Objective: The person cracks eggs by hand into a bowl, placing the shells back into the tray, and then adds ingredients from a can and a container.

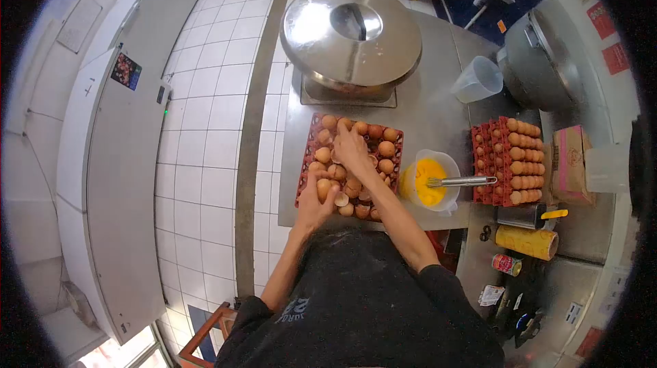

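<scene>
A red egg tray (299, 190) on the steel counter holds brown eggs and several broken shells (341, 199). At its near left corner, my left hand (316, 205) has its fingers curled round a brown egg (324, 188). My right hand (352, 149) reaches over the tray, fingers bent down and closed at an egg (345, 123) in the far row; its fingertips are partly hidden. Just right of the tray, a clear plastic jug (448, 205) contains yellow beaten egg (429, 193). A metal whisk (462, 181) leans in it, handle pointing right.
Behind the tray stands a large lidded pot (352, 36). Stacked trays of eggs (510, 161) sit to the right, beside a paper bag (573, 165). An empty clear jug (477, 80) and a grey pot (537, 63) are farther back. White freezers (123, 156) line the left.
</scene>
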`<state>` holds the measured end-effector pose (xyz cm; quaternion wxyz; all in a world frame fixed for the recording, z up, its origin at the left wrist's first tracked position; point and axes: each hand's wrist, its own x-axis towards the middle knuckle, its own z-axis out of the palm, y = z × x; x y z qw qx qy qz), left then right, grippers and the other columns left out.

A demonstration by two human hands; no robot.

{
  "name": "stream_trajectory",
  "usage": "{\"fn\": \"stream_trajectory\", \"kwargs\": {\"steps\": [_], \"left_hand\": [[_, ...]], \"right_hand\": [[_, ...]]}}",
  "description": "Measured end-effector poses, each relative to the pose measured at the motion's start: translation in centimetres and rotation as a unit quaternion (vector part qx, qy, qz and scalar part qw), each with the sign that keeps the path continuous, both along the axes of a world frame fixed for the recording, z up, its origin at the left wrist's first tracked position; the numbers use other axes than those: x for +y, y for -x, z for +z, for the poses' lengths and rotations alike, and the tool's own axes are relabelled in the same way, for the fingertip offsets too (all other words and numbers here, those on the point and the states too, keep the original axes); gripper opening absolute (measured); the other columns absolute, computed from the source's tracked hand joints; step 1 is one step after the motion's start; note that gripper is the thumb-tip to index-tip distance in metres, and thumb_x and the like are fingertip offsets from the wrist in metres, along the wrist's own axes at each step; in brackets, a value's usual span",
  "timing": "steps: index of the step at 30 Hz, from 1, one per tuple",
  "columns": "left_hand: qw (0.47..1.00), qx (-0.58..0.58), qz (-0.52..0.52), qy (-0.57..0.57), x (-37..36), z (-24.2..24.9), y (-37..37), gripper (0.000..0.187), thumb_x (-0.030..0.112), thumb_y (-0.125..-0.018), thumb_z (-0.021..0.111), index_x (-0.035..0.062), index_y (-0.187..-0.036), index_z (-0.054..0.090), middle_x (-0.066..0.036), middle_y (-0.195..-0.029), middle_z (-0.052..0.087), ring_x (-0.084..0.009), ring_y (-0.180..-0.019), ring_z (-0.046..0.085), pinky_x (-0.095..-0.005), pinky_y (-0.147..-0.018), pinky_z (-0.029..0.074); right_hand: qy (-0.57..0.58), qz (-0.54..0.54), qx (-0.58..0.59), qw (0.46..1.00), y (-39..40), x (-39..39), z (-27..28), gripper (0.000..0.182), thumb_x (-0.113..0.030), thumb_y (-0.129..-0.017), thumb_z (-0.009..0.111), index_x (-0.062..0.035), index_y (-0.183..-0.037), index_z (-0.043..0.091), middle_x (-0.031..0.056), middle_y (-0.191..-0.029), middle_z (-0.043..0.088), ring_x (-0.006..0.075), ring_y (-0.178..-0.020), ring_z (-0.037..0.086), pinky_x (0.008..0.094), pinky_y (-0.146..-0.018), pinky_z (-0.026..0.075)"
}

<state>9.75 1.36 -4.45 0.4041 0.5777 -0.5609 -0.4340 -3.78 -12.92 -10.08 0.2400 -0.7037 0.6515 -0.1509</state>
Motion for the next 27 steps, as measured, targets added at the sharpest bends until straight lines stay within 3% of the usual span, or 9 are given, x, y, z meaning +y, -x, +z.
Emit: {"fn": "stream_trajectory", "kwargs": {"steps": [5,8,10,11,13,15,18,23,27], "left_hand": [[0.999,0.028,0.012,0.046,-1.8,-2.1,0.2,0.035,0.021,-0.102,0.055,0.0014,-0.129,0.044,-0.022,-0.119,0.06,-0.0375,-0.11,0.062,-0.0437,-0.097,0.046],[0.999,0.021,0.028,0.021,-3.5,-0.5,1.0,0.038,0.029,-0.105,0.052,0.0001,-0.129,0.046,-0.02,-0.122,0.059,-0.035,-0.113,0.059,-0.0426,-0.102,0.045],[0.993,0.005,-0.016,0.119,-4.9,1.5,1.5,0.037,0.025,-0.105,0.055,-0.0002,-0.13,0.046,-0.02,-0.123,0.059,-0.0344,-0.115,0.059,-0.0407,-0.102,0.046],[0.993,0.004,-0.02,0.118,-5.3,2.5,2.1,0.037,0.025,-0.105,0.055,-0.0002,-0.13,0.046,-0.02,-0.123,0.059,-0.0344,-0.115,0.059,-0.0407,-0.102,0.046],[0.964,0.06,0.005,0.26,-6.1,4.9,3.9,0.04,0.022,-0.102,0.061,0.0016,-0.133,0.047,-0.02,-0.125,0.06,-0.0314,-0.118,0.059,-0.0397,-0.102,0.048],[0.942,0.035,0.003,0.335,-6.5,7.4,5.9,0.043,0.021,-0.101,0.064,0.0034,-0.137,0.048,-0.02,-0.129,0.06,-0.0312,-0.12,0.06,-0.0413,-0.102,0.049],[0.88,0.027,0.031,0.473,-6.6,7.9,10.2,0.05,0.012,-0.093,0.073,0.0019,-0.136,0.051,-0.02,-0.129,0.062,-0.035,-0.117,0.063,-0.043,-0.1,0.051],[0.909,0.015,-0.074,0.41,-5.8,8.1,15.0,0.047,0.013,-0.088,0.078,0.0026,-0.129,0.057,-0.019,-0.127,0.064,-0.0315,-0.111,0.064,-0.0392,-0.091,0.054],[0.932,0.204,-0.1,0.281,-5.0,7.9,18.2,0.051,0.007,-0.084,0.076,0.0026,-0.13,0.053,-0.021,-0.12,0.062,-0.0301,-0.11,0.064,-0.0375,-0.092,0.052]], "right_hand": [[-0.02,-0.006,-0.045,0.999,0.7,-0.3,1.4,0.042,-0.02,-0.087,0.069,-0.0036,-0.121,0.052,0.0322,-0.11,0.06,0.0479,-0.098,0.065,0.0514,-0.082,0.056],[0.064,-0.025,-0.142,0.987,2.5,0.4,1.9,0.038,-0.018,-0.092,0.064,-0.0021,-0.124,0.053,0.0245,-0.106,0.064,0.0399,-0.095,0.066,0.0474,-0.084,0.055],[-0.041,-0.082,-0.503,0.86,4.7,0.5,1.1,0.038,-0.02,-0.097,0.055,-0.0007,-0.13,0.053,0.0152,-0.111,0.064,0.031,-0.095,0.064,0.043,-0.087,0.053],[-0.04,-0.086,-0.504,0.858,5.6,1.3,2.7,0.038,-0.02,-0.097,0.055,-0.0007,-0.13,0.053,0.0152,-0.111,0.064,0.031,-0.095,0.064,0.043,-0.087,0.053],[-0.15,-0.162,-0.744,0.631,7.4,4.5,9.5,0.047,-0.02,-0.1,0.042,0.0034,-0.14,0.048,0.0134,-0.114,0.06,0.0265,-0.097,0.06,0.0403,-0.091,0.052],[-0.126,-0.181,-0.754,0.618,8.6,7.0,11.0,0.045,-0.022,-0.1,0.038,0.0057,-0.134,0.049,0.0138,-0.119,0.059,0.0269,-0.102,0.059,0.0393,-0.095,0.049],[-0.065,-0.2,-0.818,0.536,8.9,9.9,13.7,0.04,-0.022,-0.099,0.041,-0.0032,-0.133,0.05,0.0089,-0.116,0.059,0.0233,-0.102,0.059,0.0404,-0.093,0.049],[-0.022,-0.27,-0.8,0.535,12.1,13.2,14.9,0.035,-0.025,-0.102,0.042,-0.0088,-0.131,0.049,0.0069,-0.123,0.06,0.0186,-0.114,0.058,0.0371,-0.099,0.046],[0.007,-0.3,-0.773,0.559,16.6,15.0,12.8,0.033,-0.025,-0.102,0.044,-0.0099,-0.132,0.048,0.0066,-0.128,0.057,0.0195,-0.119,0.056,0.038,-0.101,0.046]]}}
